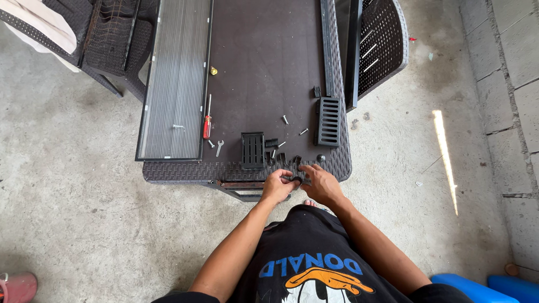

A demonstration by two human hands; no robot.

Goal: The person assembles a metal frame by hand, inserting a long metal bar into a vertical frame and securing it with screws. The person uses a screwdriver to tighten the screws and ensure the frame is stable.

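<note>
Small black plastic clip part point(296, 179) sits at lower centre of frame, on the near edge of the dark brown wicker-rimmed surface point(264, 56), pinched between both hands. Left hand point(279, 185) curled, fingers closed on the part's left end; right hand point(320, 182) fingers pressed together on its right end. Looks like fitting work mid-way: the part seems not yet seated, and many pieces lie loose and unused. Just above the hands: several small black clips point(281, 158), a black slotted vent piece point(252, 150), silver screws point(285, 119), a second black slotted vent piece point(329, 121) to the right. Left of those: small silver wrench point(219, 147), red-handled screwdriver point(208, 120), a brass knob point(213, 71) higher up. Long ribbed clear panel in a dark frame point(177, 78) lies along the surface's left side; black metal rails point(337, 50) along the right. Dark wicker chairs point(387, 39) upper right and upper left. Bare grey concrete floor point(73, 185), block wall point(505, 84) at right edge, blue plastic object point(477, 287) lower right.
</note>
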